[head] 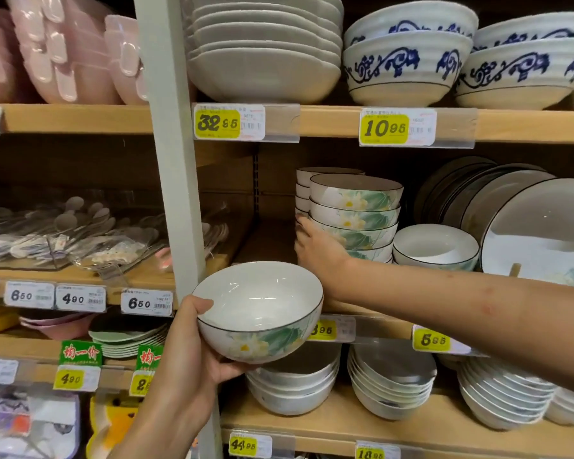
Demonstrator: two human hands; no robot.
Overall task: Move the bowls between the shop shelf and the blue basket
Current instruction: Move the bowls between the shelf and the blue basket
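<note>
One bowl in left hand; right hand touches four-bowl stack.

Open shelf left of the bowl stack, up to the post. Small gap above. Blocked right by a white bowl and plates, behind by small bowls.

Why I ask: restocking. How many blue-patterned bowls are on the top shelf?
4, in two stacks: left top bowl, left bottom bowl, right top bowl, right bottom bowl. More may hide behind.
</note>
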